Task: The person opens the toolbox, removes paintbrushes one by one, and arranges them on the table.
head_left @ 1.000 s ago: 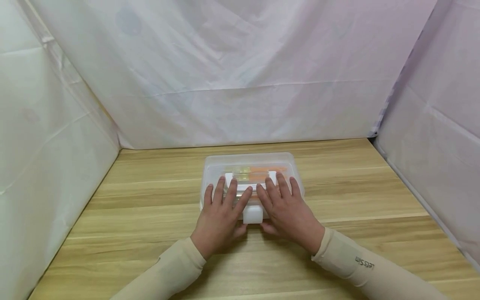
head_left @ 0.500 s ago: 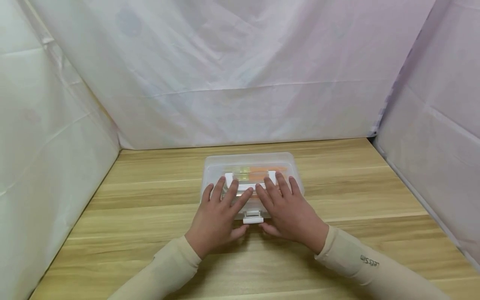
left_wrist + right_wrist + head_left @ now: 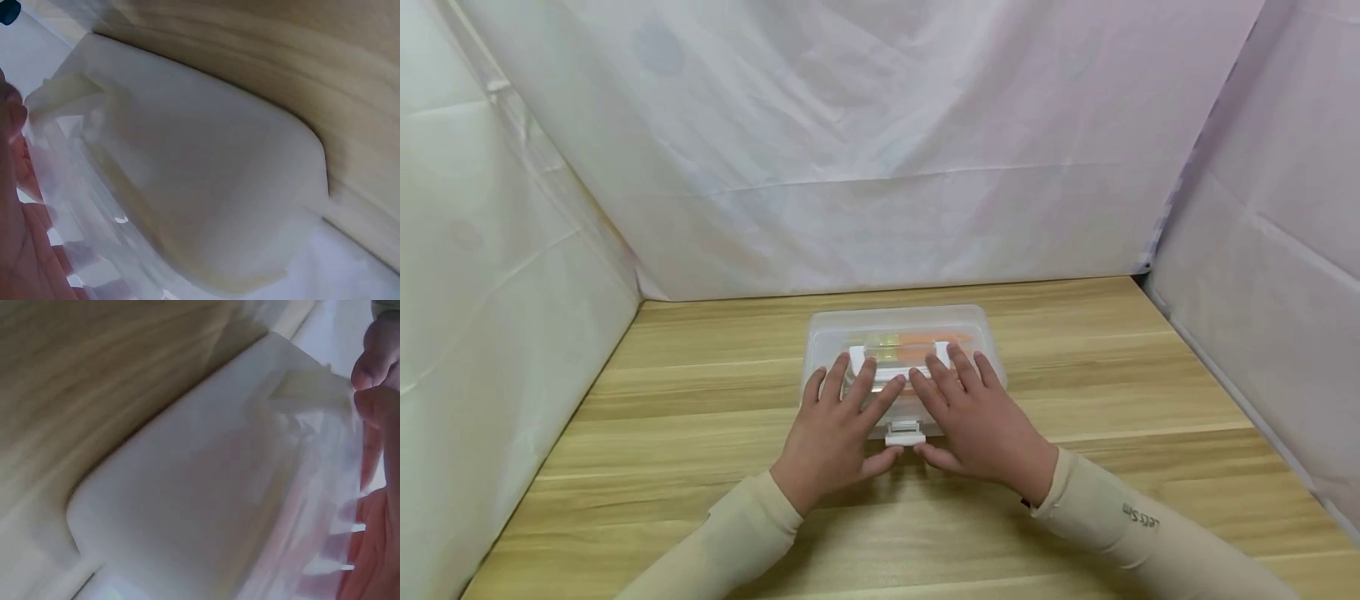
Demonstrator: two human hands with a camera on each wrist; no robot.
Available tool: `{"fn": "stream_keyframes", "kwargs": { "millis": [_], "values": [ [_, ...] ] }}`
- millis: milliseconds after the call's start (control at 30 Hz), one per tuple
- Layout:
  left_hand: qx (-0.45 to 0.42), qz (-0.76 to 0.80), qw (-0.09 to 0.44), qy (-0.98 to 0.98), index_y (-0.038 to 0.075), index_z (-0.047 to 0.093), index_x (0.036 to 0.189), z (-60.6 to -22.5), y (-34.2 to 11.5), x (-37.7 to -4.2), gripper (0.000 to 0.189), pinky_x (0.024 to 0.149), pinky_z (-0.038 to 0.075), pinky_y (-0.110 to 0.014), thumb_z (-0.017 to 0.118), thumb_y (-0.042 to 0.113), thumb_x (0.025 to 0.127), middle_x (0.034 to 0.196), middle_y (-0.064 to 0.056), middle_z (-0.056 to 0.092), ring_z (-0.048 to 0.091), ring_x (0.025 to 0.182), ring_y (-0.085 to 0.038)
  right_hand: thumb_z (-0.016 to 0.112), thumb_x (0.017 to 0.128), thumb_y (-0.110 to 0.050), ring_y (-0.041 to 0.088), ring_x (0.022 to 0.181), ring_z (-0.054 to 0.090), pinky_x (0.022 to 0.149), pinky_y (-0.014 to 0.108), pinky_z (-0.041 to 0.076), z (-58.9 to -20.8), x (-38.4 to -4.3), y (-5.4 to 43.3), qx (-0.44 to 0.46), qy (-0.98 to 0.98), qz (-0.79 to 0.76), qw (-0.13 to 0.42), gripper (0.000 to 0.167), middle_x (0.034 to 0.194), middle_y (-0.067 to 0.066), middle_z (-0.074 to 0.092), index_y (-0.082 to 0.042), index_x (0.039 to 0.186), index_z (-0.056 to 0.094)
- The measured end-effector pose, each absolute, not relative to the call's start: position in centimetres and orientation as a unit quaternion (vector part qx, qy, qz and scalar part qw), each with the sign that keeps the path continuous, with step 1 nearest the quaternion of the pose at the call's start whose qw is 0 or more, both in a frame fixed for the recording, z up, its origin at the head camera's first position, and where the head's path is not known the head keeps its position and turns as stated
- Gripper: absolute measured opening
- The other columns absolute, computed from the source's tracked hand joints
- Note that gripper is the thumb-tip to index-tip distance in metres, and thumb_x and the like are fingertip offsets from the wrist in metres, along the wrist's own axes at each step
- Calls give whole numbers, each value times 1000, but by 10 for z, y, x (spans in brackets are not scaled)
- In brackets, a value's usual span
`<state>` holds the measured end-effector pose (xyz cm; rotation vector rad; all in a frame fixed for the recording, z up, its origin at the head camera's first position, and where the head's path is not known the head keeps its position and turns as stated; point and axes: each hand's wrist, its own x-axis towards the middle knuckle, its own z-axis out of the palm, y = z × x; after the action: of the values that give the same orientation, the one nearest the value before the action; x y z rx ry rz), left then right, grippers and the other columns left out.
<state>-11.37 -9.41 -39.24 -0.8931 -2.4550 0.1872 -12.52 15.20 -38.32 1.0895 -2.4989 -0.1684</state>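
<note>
A clear plastic box [image 3: 895, 318] with a white carry handle [image 3: 895, 374] lies on the table, lid down. Through the lid show long orange things [image 3: 932, 339] with yellowish ends, their kind blurred. My left hand [image 3: 831, 433] rests on the lid's left half, fingers spread and straight. On the right half lies my right hand [image 3: 983, 421], spread likewise. Both thumbs point inward at the white latch [image 3: 906, 438] on the front edge, tips right beside it. In the left wrist view the latch [image 3: 69, 90] juts out from the box's front wall [image 3: 200, 144].
The wood-grain table [image 3: 715, 400] extends around the box on every side. White cloth [image 3: 880, 167] hangs behind it, with more on the left and right. Cream sleeves [image 3: 745, 525] cover both forearms.
The latch's broad white face, seen a second ago, has swung away, and a narrow bar with a frame behind it now shows. Both wrists have spread slightly apart; the box has stayed put.
</note>
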Motion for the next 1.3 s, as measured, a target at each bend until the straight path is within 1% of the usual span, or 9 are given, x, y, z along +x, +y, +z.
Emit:
{"fn": "stream_keyframes", "kwargs": {
  "millis": [233,400,500,633,767,833,1033,1200,1300],
  "values": [
    [-314,39,236,-919,23,43,152,-392,-95,-111,75,105,30,-65,52,65,90,150,-17,40,32,139,-46,58,90,-64,43,141,33,107,66,27,-381,-127,159,381,-904,7,196,82,149,20,44,-10,150,43],
    [-290,14,204,-935,23,40,153,-390,-104,-107,80,105,22,-72,56,68,88,154,-15,34,24,143,-44,34,99,-66,44,140,33,105,69,26,-382,-131,178,346,-908,36,234,77,148,21,43,-7,147,44],
    [-285,-3,203,-937,22,41,152,-390,-110,-106,84,102,29,-72,60,69,84,155,-15,33,23,143,-46,21,99,-67,45,138,34,104,67,29,-385,-134,188,334,-909,43,244,81,147,23,42,-5,147,43],
    [-304,-12,211,-929,18,40,152,-390,-114,-108,90,93,41,-66,61,70,81,154,-16,34,25,142,-48,33,100,-64,49,138,32,107,59,33,-390,-137,191,353,-904,49,236,78,146,28,40,-1,145,43],
    [-319,-3,222,-921,16,40,152,-391,-114,-110,93,88,45,-66,61,71,81,153,-17,36,27,141,-47,49,99,-57,51,138,31,109,55,34,-394,-138,187,377,-894,46,236,73,145,30,40,1,142,45],
    [-321,-2,225,-920,16,40,152,-391,-114,-110,92,87,45,-66,62,70,81,153,-16,36,27,141,-46,48,100,-56,50,138,32,109,54,33,-394,-139,186,384,-890,45,243,71,144,30,41,2,141,46],
    [-332,-2,232,-914,15,42,150,-390,-114,-112,84,87,45,-68,62,64,86,153,-17,36,29,141,-45,31,105,-53,49,136,36,109,55,32,-392,-138,184,399,-876,45,268,67,141,30,45,2,139,48],
    [-342,3,254,-905,12,45,147,-380,-118,-118,73,88,46,-64,61,56,91,150,-20,39,33,139,-45,33,105,-48,49,135,37,110,55,32,-388,-141,183,405,-867,46,287,63,141,30,45,3,139,48],
    [-350,3,269,-897,13,46,146,-372,-119,-123,76,90,46,-62,70,53,86,149,-20,40,36,138,-44,36,105,-46,48,136,37,112,53,29,-384,-144,183,408,-863,56,293,61,143,30,43,4,139,46]
  ]
}}
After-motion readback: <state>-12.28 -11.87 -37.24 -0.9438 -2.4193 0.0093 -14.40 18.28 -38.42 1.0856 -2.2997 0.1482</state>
